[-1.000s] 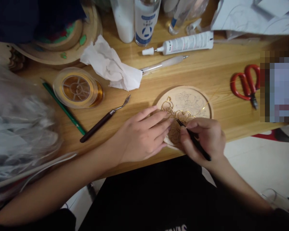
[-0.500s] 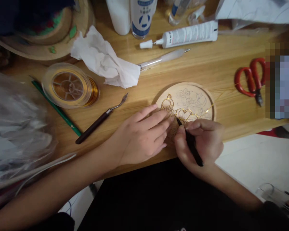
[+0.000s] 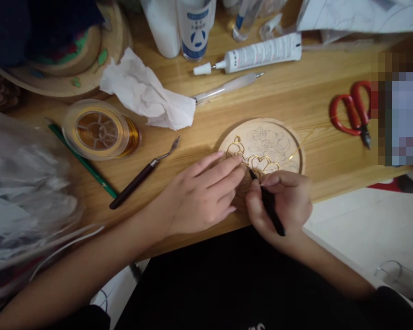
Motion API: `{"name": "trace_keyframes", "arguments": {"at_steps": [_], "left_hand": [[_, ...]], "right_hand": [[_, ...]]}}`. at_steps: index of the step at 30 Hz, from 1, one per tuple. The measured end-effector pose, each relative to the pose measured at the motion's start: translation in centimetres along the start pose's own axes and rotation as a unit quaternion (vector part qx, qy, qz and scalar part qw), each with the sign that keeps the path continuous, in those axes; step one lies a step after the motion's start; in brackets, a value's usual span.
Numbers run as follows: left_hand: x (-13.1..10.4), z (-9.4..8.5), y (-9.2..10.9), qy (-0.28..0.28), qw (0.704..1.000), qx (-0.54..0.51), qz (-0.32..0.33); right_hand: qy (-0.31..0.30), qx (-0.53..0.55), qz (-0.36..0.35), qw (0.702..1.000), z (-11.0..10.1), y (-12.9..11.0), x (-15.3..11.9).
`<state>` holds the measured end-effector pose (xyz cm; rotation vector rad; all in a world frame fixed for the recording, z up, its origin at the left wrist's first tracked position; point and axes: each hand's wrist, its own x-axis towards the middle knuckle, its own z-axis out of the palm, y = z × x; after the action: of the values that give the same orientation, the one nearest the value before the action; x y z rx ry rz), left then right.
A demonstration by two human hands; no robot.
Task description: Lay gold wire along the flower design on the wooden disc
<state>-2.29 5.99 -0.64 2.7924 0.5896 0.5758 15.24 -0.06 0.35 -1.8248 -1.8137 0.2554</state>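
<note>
A round wooden disc with a raised rim lies near the table's front edge and bears a pencil drawing. Gold wire follows some of its lines, with a heart shape among them, and a loose length runs off to the right. My left hand rests flat over the disc's left side, fingers spread a little. In my right hand is a slim black tool, pinched near its tip, which touches the wire area beside my left fingertips. The exact tip contact is hidden.
Red-handled scissors lie at the right. A wire spool, green pencil and dark-handled palette knife are at the left. Behind sit crumpled tissue, a clear pen, a white tube and bottles.
The view has shifted slightly, so most things on the table appear a little further left. Both hands keep nearly the same place on the disc.
</note>
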Motion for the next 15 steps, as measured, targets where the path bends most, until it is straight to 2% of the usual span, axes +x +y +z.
{"name": "trace_keyframes", "arguments": {"at_steps": [6, 15], "left_hand": [[0.14, -0.22, -0.1, -0.038, 0.999, -0.001, 0.01], [0.45, -0.43, -0.2, -0.043, 0.999, -0.003, 0.015]], "right_hand": [[0.018, 0.011, -0.016, 1.0, 0.37, 0.02, 0.03], [-0.002, 0.019, -0.034, 0.999, -0.25, 0.83, -0.3]]}}
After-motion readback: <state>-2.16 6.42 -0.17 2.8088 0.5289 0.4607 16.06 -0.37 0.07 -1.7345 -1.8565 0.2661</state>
